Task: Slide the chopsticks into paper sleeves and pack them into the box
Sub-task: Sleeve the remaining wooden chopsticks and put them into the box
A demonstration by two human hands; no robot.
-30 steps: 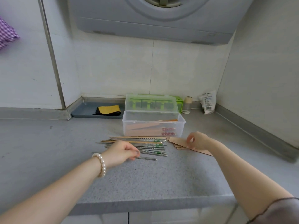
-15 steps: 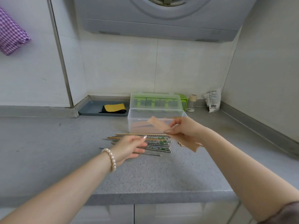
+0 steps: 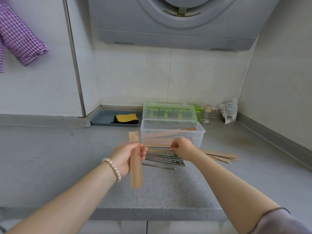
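Observation:
My left hand (image 3: 125, 157) holds a brown paper sleeve (image 3: 135, 168) upright above the grey counter, fingers curled round its upper half. My right hand (image 3: 183, 148) reaches down onto the pile of metal and wooden chopsticks (image 3: 164, 157) and pinches at their far ends; what exactly sits between the fingers is hard to make out. Behind the pile stands the clear plastic box (image 3: 200, 132) with sleeved chopsticks inside and its lid tipped open at the back. More empty sleeves (image 3: 222, 157) lie flat to the right.
A grey tray (image 3: 103, 119) with a yellow and black cloth sits in the back corner. A green container (image 3: 199, 112), a small jar (image 3: 206, 114) and a white packet (image 3: 228, 112) line the back wall. A machine hangs overhead. The counter edge (image 3: 152, 213) is near me.
The sleeve passed from my right hand to my left, which now holds it upright. My right hand dropped from in front of the box down to the chopstick pile.

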